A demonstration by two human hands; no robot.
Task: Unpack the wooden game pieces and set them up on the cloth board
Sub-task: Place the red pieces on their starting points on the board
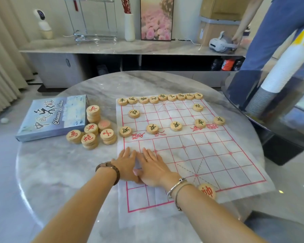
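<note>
A white cloth board (209, 160) with a red grid lies on the round marble table. Black-lettered wooden pieces (162, 97) line its far edge, and several more stand in the rows in front of them. One red-lettered piece (207, 191) sits at the near edge by my right wrist. Stacks of red-lettered pieces (93, 128) stand left of the cloth, beside the blue game box (53, 117). My left hand (125, 163) and my right hand (152, 168) lie flat, side by side, on the cloth's near left part, fingers spread, holding nothing.
The marble table (60, 172) ends close to the cloth's near and right sides. A glass table (279, 109) with a tall stack of paper cups (274, 79) stands to the right. A person in blue stands behind it at the sideboard.
</note>
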